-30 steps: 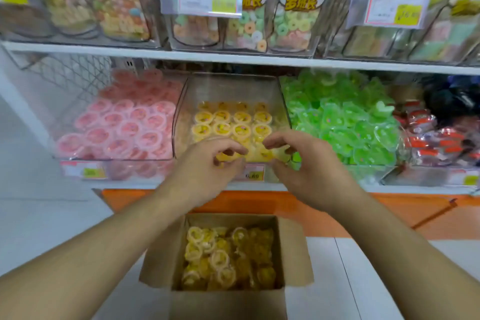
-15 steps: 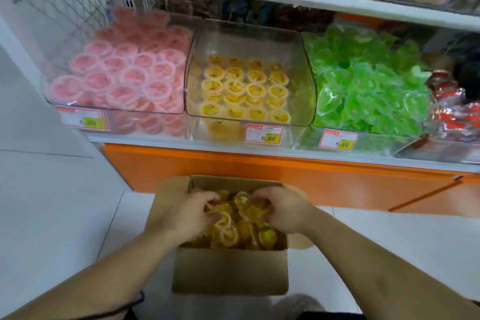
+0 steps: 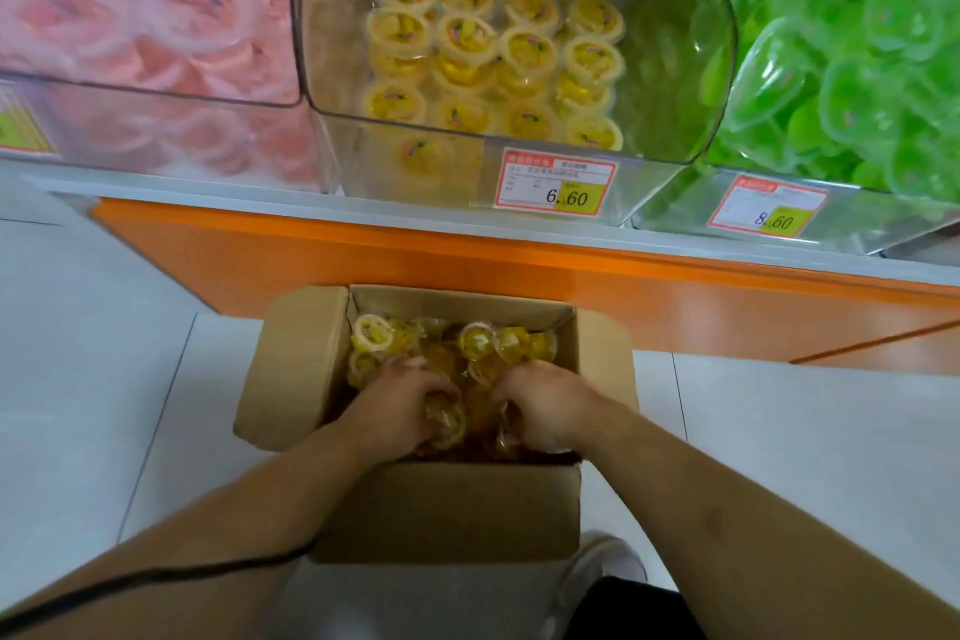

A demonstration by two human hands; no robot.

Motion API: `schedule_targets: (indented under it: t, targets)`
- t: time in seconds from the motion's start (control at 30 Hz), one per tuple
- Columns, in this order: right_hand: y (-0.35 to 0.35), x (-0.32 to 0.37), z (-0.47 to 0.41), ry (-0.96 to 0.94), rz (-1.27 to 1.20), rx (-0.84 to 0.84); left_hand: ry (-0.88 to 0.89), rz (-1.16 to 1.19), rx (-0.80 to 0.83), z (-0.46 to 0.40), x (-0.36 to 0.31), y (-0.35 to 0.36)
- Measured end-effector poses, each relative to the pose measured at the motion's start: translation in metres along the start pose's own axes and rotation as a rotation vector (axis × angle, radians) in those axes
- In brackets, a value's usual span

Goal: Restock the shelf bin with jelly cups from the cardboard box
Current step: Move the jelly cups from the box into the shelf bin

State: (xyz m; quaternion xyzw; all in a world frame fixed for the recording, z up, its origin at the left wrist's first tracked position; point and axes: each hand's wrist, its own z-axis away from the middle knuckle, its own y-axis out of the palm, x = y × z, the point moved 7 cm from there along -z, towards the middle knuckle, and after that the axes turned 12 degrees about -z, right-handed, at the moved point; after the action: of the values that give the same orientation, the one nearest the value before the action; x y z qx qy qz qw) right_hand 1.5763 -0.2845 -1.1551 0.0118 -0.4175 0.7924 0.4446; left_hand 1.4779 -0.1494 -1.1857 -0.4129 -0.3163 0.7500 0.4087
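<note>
Box: we see the cardboard box point(image 3: 447, 509) on the floor point(image 3: 104, 327), flaps open, just in front of the orange shelf base point(image 3: 363, 265).
Jelly cups: the yellow jelly cups point(image 3: 483, 343) fill the box; more of them lie in rows in the clear shelf bin point(image 3: 670, 68) directly above.
Left hand: our left hand point(image 3: 400, 411) is down in the box, fingers curled into the cups and closing round some of them.
Right hand: our right hand point(image 3: 545, 405) is beside it in the box, fingers likewise curled among the cups and gripping them.
Between hands: a few cups show in the gap between the two hands.
In the way: both forearms cross the near wall of the box; the hands hide the cups beneath them.
Neighbours: a bin of pink cups point(image 3: 145, 16) stands left of the yellow bin, a bin of green cups point(image 3: 857, 68) right.
Labels: a price tag point(image 3: 556, 185) reading 6.60 hangs on the yellow bin's front; another tag point(image 3: 769, 205) reading 8.60 hangs on the green one.
Lower edge: a shoe point(image 3: 602, 566) shows beside the box.
</note>
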Motion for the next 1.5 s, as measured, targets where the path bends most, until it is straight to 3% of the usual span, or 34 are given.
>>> schedule_targets:
  t: [0.27,0.53,0.73,0.8,0.93,1.1,1.23,1.33,1.5]
  targets:
    - [-0.013,-0.004,0.003,0.029,-0.172,-0.11,-0.027,0.048,-0.02,0.004,-0.003,-0.005]
    - [-0.055,0.0,0.031,0.121,-0.676,-0.209,-0.14,0.304,-0.075,0.024,-0.009,-0.059]
    - [-0.112,0.044,0.081,-0.027,-0.849,-0.31,-0.209,0.557,-0.177,0.054,-0.031,-0.144]
    - [-0.127,0.058,0.102,-0.089,-0.92,-0.378,-0.178,0.726,-0.144,0.068,-0.04,-0.165]
    - [-0.144,0.089,0.147,-0.158,-1.112,-0.446,-0.101,0.799,-0.142,0.108,-0.056,-0.211]
    - [-0.152,0.122,0.186,-0.229,-1.051,-0.5,-0.064,0.862,-0.153,0.153,-0.061,-0.252]
    - [-0.182,0.135,0.198,-0.275,-1.251,-0.611,-0.055,0.913,-0.258,0.168,-0.056,-0.279]
    - [-0.225,0.14,0.19,-0.296,-1.241,-0.747,-0.095,0.999,-0.373,0.167,-0.044,-0.301]
    - [-0.276,0.154,0.127,-0.213,-1.12,-0.693,-0.108,1.058,-0.487,0.168,-0.015,-0.336]
